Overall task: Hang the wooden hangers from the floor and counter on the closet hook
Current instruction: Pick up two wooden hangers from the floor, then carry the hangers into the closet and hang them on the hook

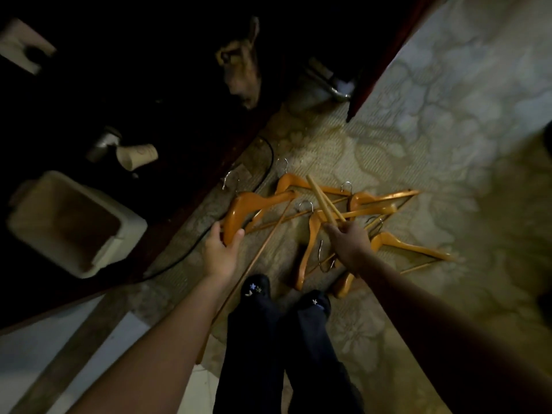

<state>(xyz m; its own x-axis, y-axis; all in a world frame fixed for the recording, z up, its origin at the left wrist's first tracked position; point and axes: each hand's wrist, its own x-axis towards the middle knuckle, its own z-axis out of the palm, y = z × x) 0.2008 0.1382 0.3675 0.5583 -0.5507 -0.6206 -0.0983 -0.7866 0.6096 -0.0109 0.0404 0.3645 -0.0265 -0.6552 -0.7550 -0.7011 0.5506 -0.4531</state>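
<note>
Several orange wooden hangers with metal hooks lie in a tangled pile (352,210) on the patterned carpet (448,130) in front of my feet. My left hand (219,252) grips the lower end of the leftmost hanger (254,204), fingers wrapped around its shoulder. My right hand (351,243) is closed around the ends of a raised hanger (321,201) whose wooden bars point up and away from the pile. Another hanger (412,246) lies flat to the right of that hand.
A dark counter edge runs along the left, with a white bin (74,225) and a tipped paper cup (137,156) beside it. A black cable (191,249) trails along the carpet edge. My dark-trousered legs and shoes (286,294) stand just below the pile.
</note>
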